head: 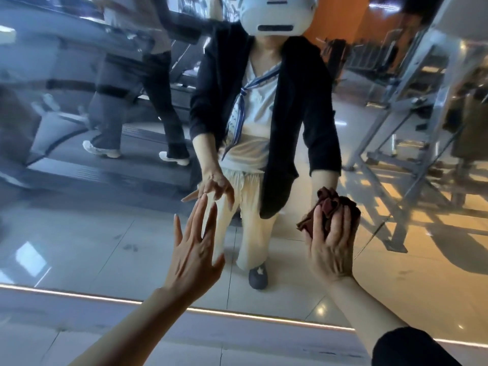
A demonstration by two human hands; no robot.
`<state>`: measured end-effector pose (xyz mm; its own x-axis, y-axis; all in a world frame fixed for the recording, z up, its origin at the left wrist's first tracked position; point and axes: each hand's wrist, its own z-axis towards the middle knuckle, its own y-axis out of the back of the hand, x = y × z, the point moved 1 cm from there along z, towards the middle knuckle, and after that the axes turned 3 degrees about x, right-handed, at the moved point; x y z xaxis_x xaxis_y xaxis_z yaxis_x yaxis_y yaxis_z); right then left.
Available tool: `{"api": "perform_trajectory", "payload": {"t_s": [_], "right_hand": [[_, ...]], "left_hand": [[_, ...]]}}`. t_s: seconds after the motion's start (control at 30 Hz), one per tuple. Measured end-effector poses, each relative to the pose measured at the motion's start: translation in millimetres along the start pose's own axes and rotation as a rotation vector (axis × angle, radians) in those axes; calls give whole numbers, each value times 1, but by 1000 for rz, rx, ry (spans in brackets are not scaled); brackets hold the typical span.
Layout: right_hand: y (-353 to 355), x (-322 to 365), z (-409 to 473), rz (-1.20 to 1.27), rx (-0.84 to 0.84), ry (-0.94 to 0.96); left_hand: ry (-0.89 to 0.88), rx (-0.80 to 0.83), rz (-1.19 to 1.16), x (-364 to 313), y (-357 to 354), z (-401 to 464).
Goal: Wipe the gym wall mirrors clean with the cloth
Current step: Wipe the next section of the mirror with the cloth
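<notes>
The wall mirror [79, 233] fills the view from its lit bottom edge upward. My left hand [195, 249] is spread with straight fingers, its fingertips touching the glass where they meet their reflection. My right hand [331, 247] grips a bunched dark red cloth [327, 210] and holds it against the mirror low on the right. Smudges show on the glass to the left of my left hand.
A glowing strip [237, 314] runs along the mirror's bottom edge above the tiled floor [79, 344]. The mirror reflects me kneeling, a person walking on a treadmill at left, and grey metal gym frames at right.
</notes>
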<state>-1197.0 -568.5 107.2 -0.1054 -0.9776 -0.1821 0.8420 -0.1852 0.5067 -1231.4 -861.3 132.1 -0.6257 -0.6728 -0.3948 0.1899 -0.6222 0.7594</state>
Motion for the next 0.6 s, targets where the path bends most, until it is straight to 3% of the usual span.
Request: {"api": "perform_trajectory", "payload": {"t_s": [0.13,0.4,0.6], "right_hand": [[-16,61,8,3,12,224],[-25,199,69,-59,28,399],[-11,263,124,-121,71,522]], "left_hand": [[66,21,52,25,12,-11],[251,41,136,72,42,-26],[254,9,96,86,58,-22]]}}
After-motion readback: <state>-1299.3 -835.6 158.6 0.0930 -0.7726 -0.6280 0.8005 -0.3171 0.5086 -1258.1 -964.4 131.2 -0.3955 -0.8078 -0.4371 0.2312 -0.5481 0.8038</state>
